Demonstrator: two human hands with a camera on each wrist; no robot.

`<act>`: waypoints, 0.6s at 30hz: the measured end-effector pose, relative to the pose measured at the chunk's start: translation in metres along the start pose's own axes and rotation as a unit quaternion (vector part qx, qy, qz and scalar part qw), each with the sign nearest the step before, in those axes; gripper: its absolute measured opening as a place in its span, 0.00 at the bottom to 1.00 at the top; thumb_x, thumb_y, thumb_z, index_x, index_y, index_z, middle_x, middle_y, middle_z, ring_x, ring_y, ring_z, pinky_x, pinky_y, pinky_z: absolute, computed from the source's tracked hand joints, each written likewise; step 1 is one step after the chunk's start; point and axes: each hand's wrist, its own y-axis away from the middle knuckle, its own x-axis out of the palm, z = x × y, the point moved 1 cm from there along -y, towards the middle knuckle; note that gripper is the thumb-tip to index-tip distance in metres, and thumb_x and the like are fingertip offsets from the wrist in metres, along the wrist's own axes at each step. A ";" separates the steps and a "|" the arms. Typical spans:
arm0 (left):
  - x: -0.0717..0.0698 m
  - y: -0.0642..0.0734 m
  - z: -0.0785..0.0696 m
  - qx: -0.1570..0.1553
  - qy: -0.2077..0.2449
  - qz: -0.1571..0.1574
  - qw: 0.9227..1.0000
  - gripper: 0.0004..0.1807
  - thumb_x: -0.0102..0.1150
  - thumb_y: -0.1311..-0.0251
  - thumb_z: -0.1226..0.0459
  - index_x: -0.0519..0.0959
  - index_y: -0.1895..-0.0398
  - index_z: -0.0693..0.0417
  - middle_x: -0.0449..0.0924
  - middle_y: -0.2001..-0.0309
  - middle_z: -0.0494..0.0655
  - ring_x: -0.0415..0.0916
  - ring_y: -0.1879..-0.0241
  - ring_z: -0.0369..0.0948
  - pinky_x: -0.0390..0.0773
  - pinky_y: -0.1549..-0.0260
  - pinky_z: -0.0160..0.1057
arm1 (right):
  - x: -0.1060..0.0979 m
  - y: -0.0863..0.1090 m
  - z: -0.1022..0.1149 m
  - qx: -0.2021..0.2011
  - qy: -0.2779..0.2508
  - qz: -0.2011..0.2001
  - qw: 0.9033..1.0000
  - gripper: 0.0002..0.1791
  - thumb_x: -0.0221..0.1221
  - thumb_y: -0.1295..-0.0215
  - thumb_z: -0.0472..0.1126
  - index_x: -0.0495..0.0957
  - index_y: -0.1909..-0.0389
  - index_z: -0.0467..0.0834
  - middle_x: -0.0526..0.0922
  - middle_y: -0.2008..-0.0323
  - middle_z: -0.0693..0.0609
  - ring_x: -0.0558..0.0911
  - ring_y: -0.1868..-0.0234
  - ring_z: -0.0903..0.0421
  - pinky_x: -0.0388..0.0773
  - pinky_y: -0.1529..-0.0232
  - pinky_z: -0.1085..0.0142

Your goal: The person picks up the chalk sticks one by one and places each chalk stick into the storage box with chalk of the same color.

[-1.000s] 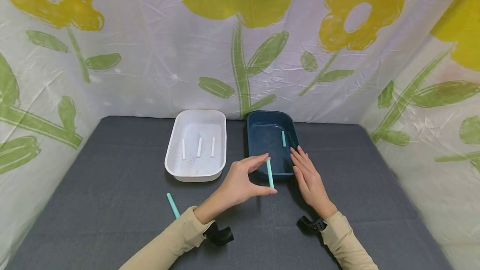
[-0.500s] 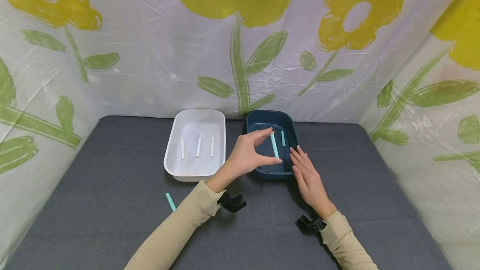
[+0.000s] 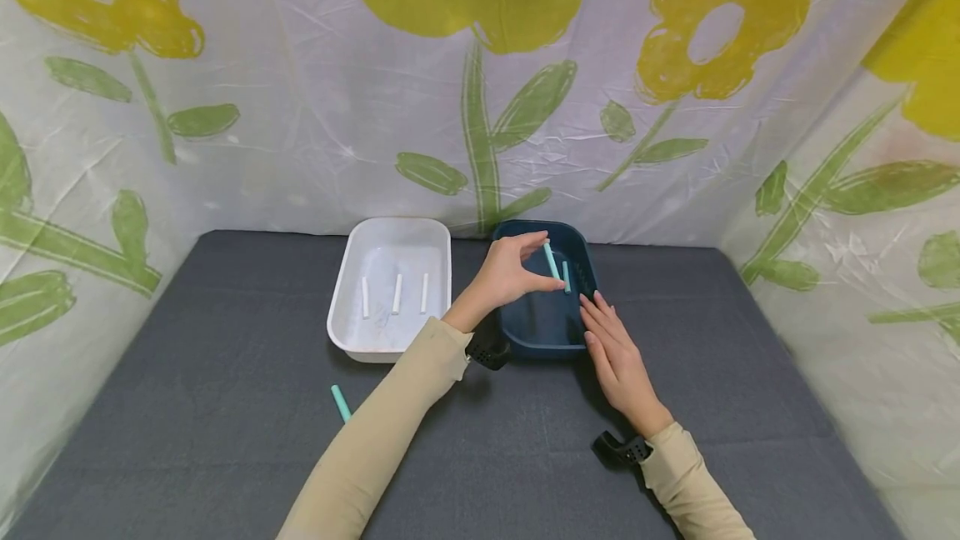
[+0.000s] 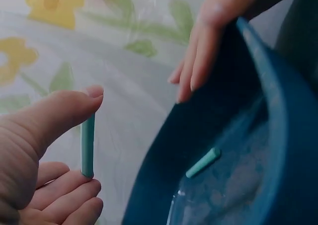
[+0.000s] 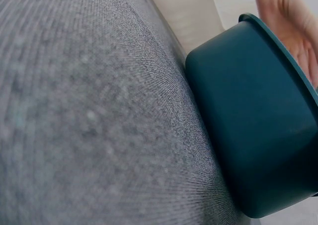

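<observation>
My left hand point(image 3: 513, 272) reaches over the dark blue bin point(image 3: 542, 353), pinching a pale green chalk stick point(image 3: 552, 261) by its two ends between thumb and fingers. In the left wrist view that chalk point(image 4: 87, 145) stands lengthwise between the thumb and a fingertip. Another green chalk stick point(image 3: 567, 277) lies on the bin's floor, near its right wall. Flat and with straight fingers, my right hand point(image 3: 621, 361) rests against the bin's right side. The right wrist view shows the bin's outer wall point(image 5: 253, 115) close up.
To the left stands a white bin point(image 3: 390, 348) with three white chalk sticks point(image 3: 397, 295) inside. A further green chalk stick point(image 3: 341, 402) lies on the grey cloth point(image 3: 225, 407), partly hidden by the left sleeve. A flower-printed curtain point(image 3: 315, 107) rises behind the table.
My left hand has carried the green chalk forward from the bin's near edge to over its far half. My right hand has stayed at the bin's side.
</observation>
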 end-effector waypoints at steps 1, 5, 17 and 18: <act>0.001 -0.004 0.002 -0.007 -0.004 0.000 1.000 0.48 0.77 0.50 0.56 0.64 0.26 0.54 0.70 0.32 0.48 0.67 0.32 0.46 0.71 0.38 0.44 | 0.000 0.000 0.000 -0.002 -0.002 -0.001 1.000 0.22 0.47 0.23 0.36 0.69 0.34 0.29 0.67 0.30 0.40 0.60 0.26 0.40 0.51 0.28 0.46; 0.003 -0.017 0.007 -0.028 -0.009 -0.007 1.000 0.47 0.76 0.49 0.56 0.64 0.26 0.55 0.70 0.31 0.49 0.67 0.32 0.47 0.71 0.38 0.44 | 0.001 0.000 -0.001 -0.010 -0.003 -0.008 1.000 0.22 0.47 0.22 0.37 0.70 0.34 0.29 0.68 0.31 0.39 0.61 0.27 0.39 0.52 0.29 0.44; 0.009 -0.038 0.031 -0.069 -0.030 -0.044 0.996 0.45 0.76 0.49 0.55 0.66 0.27 0.55 0.70 0.31 0.49 0.67 0.33 0.46 0.73 0.40 0.44 | -0.001 0.000 -0.001 0.000 0.000 -0.001 1.000 0.22 0.48 0.23 0.35 0.69 0.34 0.29 0.68 0.30 0.40 0.60 0.26 0.41 0.52 0.28 0.46; 0.010 -0.039 0.033 -0.066 -0.033 -0.045 0.996 0.45 0.76 0.48 0.55 0.66 0.27 0.54 0.69 0.31 0.50 0.67 0.33 0.46 0.73 0.40 0.45 | -0.001 0.000 -0.001 -0.001 0.001 -0.001 1.000 0.22 0.48 0.23 0.35 0.69 0.34 0.29 0.68 0.30 0.40 0.60 0.26 0.41 0.52 0.29 0.45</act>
